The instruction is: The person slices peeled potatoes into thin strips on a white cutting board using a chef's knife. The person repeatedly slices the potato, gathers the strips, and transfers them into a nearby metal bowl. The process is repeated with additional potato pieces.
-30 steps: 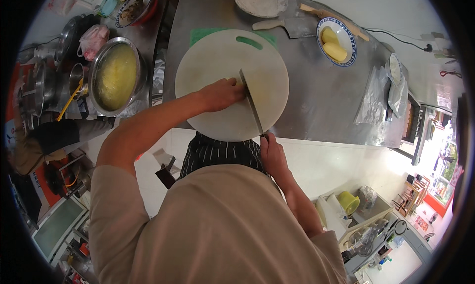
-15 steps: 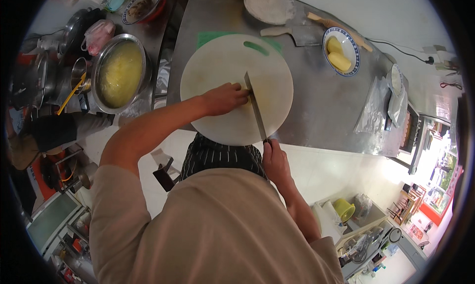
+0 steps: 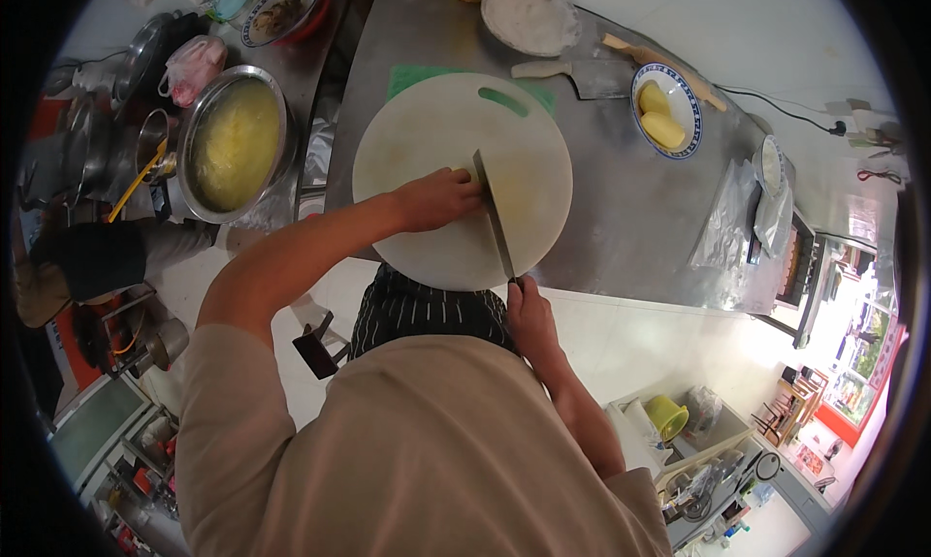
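A round white cutting board (image 3: 407,126) with a slot handle lies on a green cloth (image 3: 412,75). My right hand (image 3: 530,321) grips the handle of a kitchen knife (image 3: 496,218) at the board's near edge. Its blade stands on edge, pointing away from me across the board. Beside the blade, on its left, my left hand (image 3: 438,200) presses down with fingers curled and knuckles close to the steel. Whatever lies beneath those fingers is hidden from view. To the right of the blade the board has a faint yellow tinge.
Peeled potatoes (image 3: 662,130) sit in a blue-rimmed bowl (image 3: 696,121) on the steel table (image 3: 621,218). Near it lie a cleaver (image 3: 596,79), a rolling pin (image 3: 669,70) and a floury plate (image 3: 530,17). A metal basin (image 3: 288,150) of yellow shreds stands left. Another person (image 3: 107,261) is at far left.
My left hand has shifted slightly left and down along the board. The knife has moved left with it, and my right hand has come a little left and nearer me.
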`<state>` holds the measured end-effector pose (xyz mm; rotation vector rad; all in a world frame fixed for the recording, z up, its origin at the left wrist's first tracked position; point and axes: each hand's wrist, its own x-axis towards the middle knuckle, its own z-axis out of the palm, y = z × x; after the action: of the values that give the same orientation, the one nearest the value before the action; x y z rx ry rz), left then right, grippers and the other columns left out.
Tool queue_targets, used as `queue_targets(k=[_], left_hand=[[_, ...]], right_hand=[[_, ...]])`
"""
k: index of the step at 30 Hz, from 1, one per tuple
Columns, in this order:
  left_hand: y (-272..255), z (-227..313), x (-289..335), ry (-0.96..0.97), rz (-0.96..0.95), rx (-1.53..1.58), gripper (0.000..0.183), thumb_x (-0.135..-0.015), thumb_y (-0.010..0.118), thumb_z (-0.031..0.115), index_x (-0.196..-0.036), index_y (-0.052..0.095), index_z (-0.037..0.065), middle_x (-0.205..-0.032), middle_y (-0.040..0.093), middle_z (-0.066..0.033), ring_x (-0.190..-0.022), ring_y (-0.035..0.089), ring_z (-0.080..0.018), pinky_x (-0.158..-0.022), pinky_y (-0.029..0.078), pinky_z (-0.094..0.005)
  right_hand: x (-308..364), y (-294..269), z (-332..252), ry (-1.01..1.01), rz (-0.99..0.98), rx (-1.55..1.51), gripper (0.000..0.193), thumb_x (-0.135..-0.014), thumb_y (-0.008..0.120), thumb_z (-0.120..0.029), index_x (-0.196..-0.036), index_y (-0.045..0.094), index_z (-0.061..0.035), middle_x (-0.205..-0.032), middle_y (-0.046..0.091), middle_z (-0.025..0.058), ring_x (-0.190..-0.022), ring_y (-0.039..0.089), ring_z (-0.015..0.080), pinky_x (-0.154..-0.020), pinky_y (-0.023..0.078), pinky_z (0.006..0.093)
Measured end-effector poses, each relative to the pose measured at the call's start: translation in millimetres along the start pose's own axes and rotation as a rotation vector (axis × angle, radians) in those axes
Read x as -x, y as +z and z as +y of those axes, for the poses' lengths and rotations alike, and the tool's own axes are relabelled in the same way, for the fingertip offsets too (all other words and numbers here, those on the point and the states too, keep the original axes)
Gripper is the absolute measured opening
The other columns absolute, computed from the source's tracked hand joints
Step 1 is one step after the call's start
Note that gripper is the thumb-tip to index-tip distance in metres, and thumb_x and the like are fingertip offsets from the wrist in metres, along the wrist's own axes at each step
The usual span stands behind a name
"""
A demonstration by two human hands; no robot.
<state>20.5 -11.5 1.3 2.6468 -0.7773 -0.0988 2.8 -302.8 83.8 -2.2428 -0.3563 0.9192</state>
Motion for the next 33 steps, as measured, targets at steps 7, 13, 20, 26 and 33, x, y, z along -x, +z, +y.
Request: queue_targets(k=[7, 13, 20, 26, 33], left_hand=[[-2.3, -0.1, 1.1, 0.008, -0.023, 0.008, 0.024, -0.087, 0.060, 0.008, -0.111, 0.066, 0.005, -0.122, 0.060, -0.0082, -0.113, 0.057, -0.0276, -0.097, 0.049, -0.0387], [0.6, -1.4, 3.2, 0.002, -0.023, 0.025, 0.024, -0.087, 0.059, 0.007, -0.111, 0.066, 0.004, -0.122, 0.060, -0.0086, -0.113, 0.056, -0.0285, -0.096, 0.048, -0.0386], [6.6, -4.2, 5.6, 0.009, 0.059, 0.034, 0.025, -0.086, 0.060, 0.009, -0.110, 0.066, 0.004, -0.121, 0.061, -0.0102, -0.113, 0.057, -0.0297, -0.097, 0.048, -0.0386], [9.6, -4.4, 9.1, 0.020, 0.098, 0.019, 0.026, -0.086, 0.061, 0.008, -0.111, 0.065, 0.003, -0.121, 0.062, -0.0109, -0.114, 0.057, -0.0305, -0.099, 0.047, -0.0387], [11.9, -7.3, 11.6, 0.000, 0.106, 0.070, 0.025, -0.086, 0.059, 0.008, -0.110, 0.065, 0.002, -0.120, 0.062, -0.0112, -0.118, 0.057, -0.0314, -0.101, 0.047, -0.0397]], right_hand=[[-1.9, 1.7, -1.5, 0.012, -0.011, 0.046, 0.027, -0.106, 0.045, -0.026, -0.120, 0.049, -0.0034, -0.093, 0.066, 0.0331, -0.091, 0.059, 0.0569, -0.074, 0.045, 0.0610], [-4.3, 3.4, -3.6, 0.028, -0.014, 0.048, 0.026, -0.106, 0.045, -0.027, -0.117, 0.049, -0.0029, -0.092, 0.066, 0.0320, -0.089, 0.059, 0.0567, -0.073, 0.045, 0.0601], [-3.8, 2.4, -4.3, 0.011, -0.007, 0.023, 0.026, -0.107, 0.046, -0.028, -0.112, 0.048, -0.0024, -0.093, 0.066, 0.0329, -0.091, 0.058, 0.0573, -0.074, 0.046, 0.0598], [-5.0, 6.9, -2.9, 0.058, -0.005, 0.097, 0.026, -0.107, 0.047, -0.030, -0.112, 0.048, -0.0043, -0.096, 0.066, 0.0333, -0.094, 0.057, 0.0579, -0.076, 0.045, 0.0612], [-4.0, 5.5, -1.1, 0.001, -0.003, 0.025, 0.027, -0.107, 0.046, -0.031, -0.112, 0.049, -0.0041, -0.091, 0.066, 0.0327, -0.092, 0.059, 0.0569, -0.076, 0.046, 0.0613]])
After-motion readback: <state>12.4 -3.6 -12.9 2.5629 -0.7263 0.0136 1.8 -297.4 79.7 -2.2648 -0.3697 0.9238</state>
